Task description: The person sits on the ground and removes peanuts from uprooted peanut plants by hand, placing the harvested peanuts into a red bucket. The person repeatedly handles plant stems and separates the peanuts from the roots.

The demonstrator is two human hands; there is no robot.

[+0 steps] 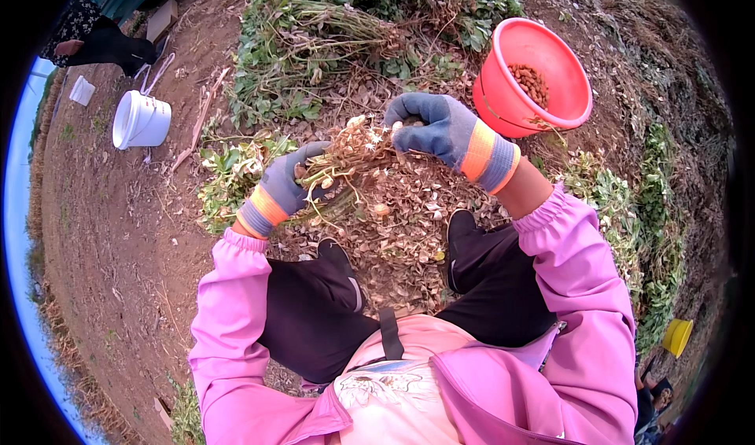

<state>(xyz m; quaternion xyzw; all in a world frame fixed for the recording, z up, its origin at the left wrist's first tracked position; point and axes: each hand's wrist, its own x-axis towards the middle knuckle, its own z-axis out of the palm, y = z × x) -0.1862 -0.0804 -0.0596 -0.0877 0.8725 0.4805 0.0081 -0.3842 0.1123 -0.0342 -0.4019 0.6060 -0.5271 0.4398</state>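
Gloved in grey with an orange-striped cuff, my left hand [289, 176] grips a bunch of peanut plants [360, 147] by the green stems. The tangled roots and pale pods of the bunch point toward my right hand [430, 128]. That hand wears a matching glove, and its fingers are curled at the root end. A pale peanut pod [397, 126] shows at its fingertips; what else lies inside the fingers is hidden. Just beyond it to the right, a red plastic bucket [545, 47] leans toward me, with brown peanuts [529, 85] in its bottom.
Heaped pulled peanut plants [295, 50] lie ahead. Dry leaves [401, 238] cover the ground between my shoes. At left are a white bucket [141, 118] and a person's dark boot [133, 50]. More plants [655, 238] and a yellow container [677, 337] are at right.
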